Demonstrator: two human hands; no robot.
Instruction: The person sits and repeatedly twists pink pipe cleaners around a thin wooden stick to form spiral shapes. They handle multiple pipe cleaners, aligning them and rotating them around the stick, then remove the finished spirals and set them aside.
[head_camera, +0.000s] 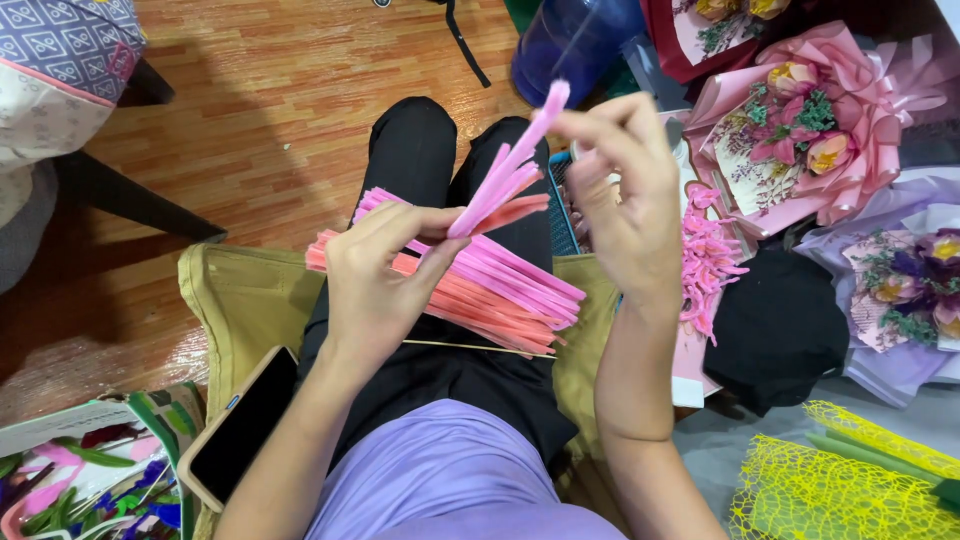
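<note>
Both hands' fingers (600, 130) pinch pink pipe cleaners (505, 180) shut.

Both hands, left hand (385, 275) and right hand (625, 200), pinch pink pipe cleaners (505, 180) above a lap bundle (500, 290).

Pink pipe cleaners (508, 170): small bunch, fuzzy, straight, tilted up to the right, lower ends pinched in left hand (385, 270), upper tips touched by right hand (625, 200) fingers. Pile of pink and coral pipe cleaners (480, 290): loose, lying across lap on black trousers, beneath the raised bunch
</note>
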